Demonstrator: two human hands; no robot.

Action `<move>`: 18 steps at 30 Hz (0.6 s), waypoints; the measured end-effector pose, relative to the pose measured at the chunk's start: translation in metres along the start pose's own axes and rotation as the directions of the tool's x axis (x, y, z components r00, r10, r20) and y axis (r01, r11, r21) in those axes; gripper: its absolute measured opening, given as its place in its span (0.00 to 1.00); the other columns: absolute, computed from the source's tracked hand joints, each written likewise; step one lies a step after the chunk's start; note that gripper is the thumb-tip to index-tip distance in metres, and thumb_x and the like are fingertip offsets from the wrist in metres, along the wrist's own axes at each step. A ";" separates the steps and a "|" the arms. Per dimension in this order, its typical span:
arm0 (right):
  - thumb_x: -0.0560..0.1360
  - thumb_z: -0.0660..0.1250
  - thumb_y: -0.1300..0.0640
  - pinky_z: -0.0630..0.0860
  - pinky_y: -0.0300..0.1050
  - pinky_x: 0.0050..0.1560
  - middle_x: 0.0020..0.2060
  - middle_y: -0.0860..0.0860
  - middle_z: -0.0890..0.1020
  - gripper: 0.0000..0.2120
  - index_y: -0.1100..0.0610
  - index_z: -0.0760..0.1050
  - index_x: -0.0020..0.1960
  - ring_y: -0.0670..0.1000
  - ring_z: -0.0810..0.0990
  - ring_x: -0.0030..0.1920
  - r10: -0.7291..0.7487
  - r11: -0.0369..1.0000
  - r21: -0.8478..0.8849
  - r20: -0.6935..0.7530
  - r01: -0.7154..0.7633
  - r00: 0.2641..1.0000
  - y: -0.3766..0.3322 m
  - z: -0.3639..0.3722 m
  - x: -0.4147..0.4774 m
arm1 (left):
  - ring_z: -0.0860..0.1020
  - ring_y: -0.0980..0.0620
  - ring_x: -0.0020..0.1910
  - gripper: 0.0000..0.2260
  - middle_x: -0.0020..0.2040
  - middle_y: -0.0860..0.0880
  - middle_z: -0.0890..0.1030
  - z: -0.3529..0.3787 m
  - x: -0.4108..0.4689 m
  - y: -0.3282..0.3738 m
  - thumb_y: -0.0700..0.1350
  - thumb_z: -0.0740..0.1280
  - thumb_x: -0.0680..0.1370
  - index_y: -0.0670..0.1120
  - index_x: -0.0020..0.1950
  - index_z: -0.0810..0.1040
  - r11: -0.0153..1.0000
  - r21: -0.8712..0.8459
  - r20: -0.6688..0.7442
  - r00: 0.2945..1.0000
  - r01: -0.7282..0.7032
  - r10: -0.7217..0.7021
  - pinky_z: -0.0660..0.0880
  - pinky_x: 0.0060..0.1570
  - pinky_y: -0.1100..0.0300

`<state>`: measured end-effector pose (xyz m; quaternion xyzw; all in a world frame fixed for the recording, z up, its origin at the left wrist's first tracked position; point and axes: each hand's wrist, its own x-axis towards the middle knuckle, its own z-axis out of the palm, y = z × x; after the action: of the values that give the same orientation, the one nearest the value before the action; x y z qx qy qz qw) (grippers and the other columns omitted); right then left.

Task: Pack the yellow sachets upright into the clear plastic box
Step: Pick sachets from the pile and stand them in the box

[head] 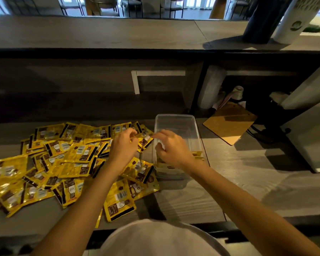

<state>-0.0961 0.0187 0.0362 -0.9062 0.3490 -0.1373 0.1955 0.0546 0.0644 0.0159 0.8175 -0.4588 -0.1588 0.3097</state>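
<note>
clear rectangular plastic box (174, 116) on grey wood table (248, 172), long axis pointing away from person | yellow foil sachets (78, 152) heaped flat to its left, a few inside near end | hands: left hand (123, 146) curled, pinching a heap sachet | right hand (174, 149) curled over box, grasp unclear

yellow sachets (78, 154) with brown-black print and white barcodes; clear box (175, 122); grey woodgrain counter (238, 172); tan clipboard (229, 122).
</note>
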 end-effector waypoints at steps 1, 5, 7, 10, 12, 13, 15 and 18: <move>0.76 0.59 0.61 0.73 0.49 0.55 0.59 0.57 0.78 0.16 0.61 0.74 0.62 0.57 0.75 0.59 -0.061 0.998 -0.024 0.001 0.061 0.998 -0.009 0.010 0.000 | 0.75 0.46 0.56 0.10 0.56 0.44 0.78 -0.003 -0.003 -0.009 0.40 0.60 0.79 0.43 0.59 0.76 0.998 0.032 -0.022 0.999 0.046 -0.045 0.69 0.48 0.58; 0.76 0.58 0.66 0.76 0.56 0.53 0.60 0.60 0.76 0.17 0.65 0.71 0.64 0.61 0.76 0.58 -0.181 0.973 -0.110 0.183 0.204 0.966 -0.040 0.051 -0.001 | 0.77 0.42 0.52 0.09 0.53 0.41 0.79 -0.014 -0.024 -0.047 0.40 0.58 0.79 0.41 0.56 0.75 0.958 0.193 0.000 0.976 0.212 -0.216 0.69 0.43 0.55; 0.75 0.59 0.66 0.74 0.55 0.54 0.63 0.60 0.73 0.18 0.64 0.67 0.66 0.61 0.74 0.61 -0.141 0.966 -0.163 0.325 0.202 0.935 -0.049 0.068 -0.001 | 0.77 0.42 0.51 0.07 0.45 0.42 0.79 -0.014 -0.037 -0.062 0.40 0.59 0.79 0.41 0.49 0.76 0.936 0.250 0.098 0.955 0.248 -0.279 0.70 0.44 0.55; 0.77 0.60 0.65 0.69 0.55 0.63 0.68 0.63 0.67 0.20 0.66 0.63 0.68 0.63 0.67 0.68 -0.034 0.960 -0.233 0.461 0.158 0.887 -0.051 0.085 -0.001 | 0.77 0.43 0.48 0.10 0.35 0.48 0.73 -0.002 -0.059 -0.077 0.45 0.60 0.78 0.45 0.37 0.69 0.903 0.304 0.278 0.879 0.302 -0.387 0.68 0.43 0.57; 0.79 0.58 0.62 0.60 0.56 0.71 0.71 0.64 0.61 0.23 0.67 0.58 0.72 0.64 0.57 0.73 0.028 0.940 -0.302 0.526 0.156 0.850 -0.045 0.095 -0.001 | 0.77 0.41 0.55 0.11 0.47 0.44 0.78 0.009 -0.073 -0.082 0.50 0.60 0.78 0.43 0.51 0.73 0.890 0.322 0.322 0.847 0.322 -0.423 0.71 0.47 0.55; 0.79 0.58 0.59 0.58 0.56 0.73 0.72 0.64 0.59 0.25 0.66 0.56 0.73 0.65 0.54 0.74 0.063 0.942 -0.311 0.541 0.130 0.838 -0.043 0.099 -0.002 | 0.75 0.40 0.59 0.17 0.56 0.42 0.77 0.013 -0.078 -0.084 0.52 0.60 0.78 0.42 0.60 0.71 0.881 0.344 0.304 0.849 0.325 -0.432 0.72 0.51 0.53; 0.79 0.59 0.54 0.58 0.57 0.72 0.73 0.65 0.56 0.30 0.65 0.51 0.75 0.66 0.55 0.74 0.146 0.955 -0.296 0.536 0.023 0.831 -0.040 0.104 -0.003 | 0.70 0.41 0.65 0.25 0.65 0.40 0.71 0.018 -0.086 -0.086 0.56 0.61 0.77 0.42 0.67 0.64 0.870 0.409 0.242 0.887 0.274 -0.393 0.70 0.58 0.52; 0.79 0.59 0.51 0.61 0.56 0.71 0.73 0.67 0.55 0.33 0.64 0.46 0.75 0.66 0.57 0.74 0.178 0.946 -0.324 0.515 -0.002 0.839 -0.038 0.108 -0.003 | 0.66 0.43 0.67 0.28 0.68 0.42 0.67 0.020 -0.086 -0.084 0.56 0.64 0.75 0.42 0.68 0.62 0.858 0.478 0.200 0.928 0.187 -0.314 0.68 0.62 0.53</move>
<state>-0.0347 0.0747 -0.0424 -0.9097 0.3399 0.1880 0.1470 0.0529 0.1629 -0.0566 0.8903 -0.4096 -0.1977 0.0228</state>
